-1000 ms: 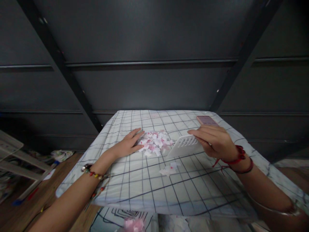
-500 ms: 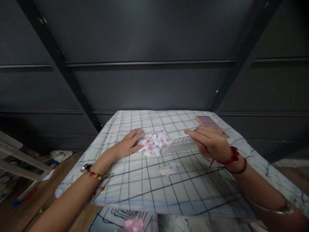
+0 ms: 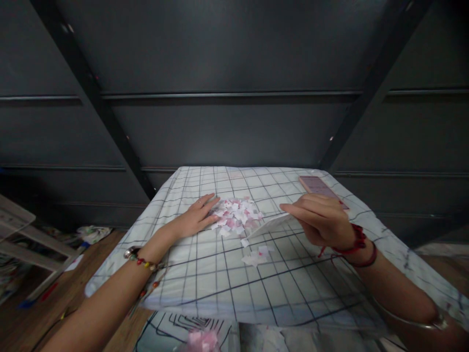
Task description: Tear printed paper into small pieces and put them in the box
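On the checked tablecloth (image 3: 216,278), a pile of white and pink paper scraps (image 3: 236,215) lies between my hands. My left hand (image 3: 196,218) rests with fingers spread along the pile's left edge, fingertips at the scraps. In my right hand (image 3: 317,217), closed on its near end, is a thin flat white slotted piece (image 3: 270,225), tilted and seen almost edge-on. Its far end reaches the pile's right side. A smaller group of scraps (image 3: 257,256) sits nearer to me on the cloth.
A phone (image 3: 318,187) in a pink case lies behind my right hand. Below the table's front edge are a pink bundle (image 3: 202,340) and a grey container (image 3: 262,338). A dark panelled wall (image 3: 227,129) stands behind; a pale wooden frame (image 3: 40,252) is at left.
The slotted piece has turned, so its holes no longer show and it looks thinner. A scrap now lies by its lower tip. My left hand stays almost still.
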The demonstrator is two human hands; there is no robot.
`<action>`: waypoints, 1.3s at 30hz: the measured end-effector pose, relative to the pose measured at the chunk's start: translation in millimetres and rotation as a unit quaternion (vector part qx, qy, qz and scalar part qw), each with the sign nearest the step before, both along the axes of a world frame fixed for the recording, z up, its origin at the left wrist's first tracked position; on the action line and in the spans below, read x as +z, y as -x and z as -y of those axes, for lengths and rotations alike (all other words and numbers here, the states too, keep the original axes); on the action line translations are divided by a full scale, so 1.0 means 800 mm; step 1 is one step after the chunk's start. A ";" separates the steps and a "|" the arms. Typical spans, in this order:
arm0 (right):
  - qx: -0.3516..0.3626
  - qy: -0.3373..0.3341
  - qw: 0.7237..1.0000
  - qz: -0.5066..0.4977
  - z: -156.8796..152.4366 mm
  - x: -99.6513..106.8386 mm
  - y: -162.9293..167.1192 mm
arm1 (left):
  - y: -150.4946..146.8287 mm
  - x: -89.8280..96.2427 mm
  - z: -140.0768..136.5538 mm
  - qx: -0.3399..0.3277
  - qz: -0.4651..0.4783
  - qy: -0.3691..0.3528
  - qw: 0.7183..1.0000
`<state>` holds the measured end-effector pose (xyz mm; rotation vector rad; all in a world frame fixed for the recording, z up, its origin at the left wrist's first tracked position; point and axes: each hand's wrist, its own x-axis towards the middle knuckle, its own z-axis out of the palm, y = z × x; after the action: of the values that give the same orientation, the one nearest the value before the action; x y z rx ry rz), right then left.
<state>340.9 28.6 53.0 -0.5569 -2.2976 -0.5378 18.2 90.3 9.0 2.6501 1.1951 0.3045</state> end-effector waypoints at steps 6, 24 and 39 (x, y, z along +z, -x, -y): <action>0.001 0.023 1.000 0.006 0.001 0.000 -0.003 | 0.000 0.002 0.001 0.000 -0.006 0.005 1.000; -0.075 -0.053 0.996 0.015 0.000 0.001 0.002 | 0.001 -0.001 -0.001 0.002 0.000 0.005 1.000; -0.113 -0.067 0.991 0.038 -0.002 -0.003 0.014 | 0.000 -0.001 -0.001 -0.002 0.005 0.008 1.000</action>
<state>329.7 30.4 50.6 -0.7455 -2.2613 -0.8294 18.1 91.1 7.9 2.6341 1.1836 0.3055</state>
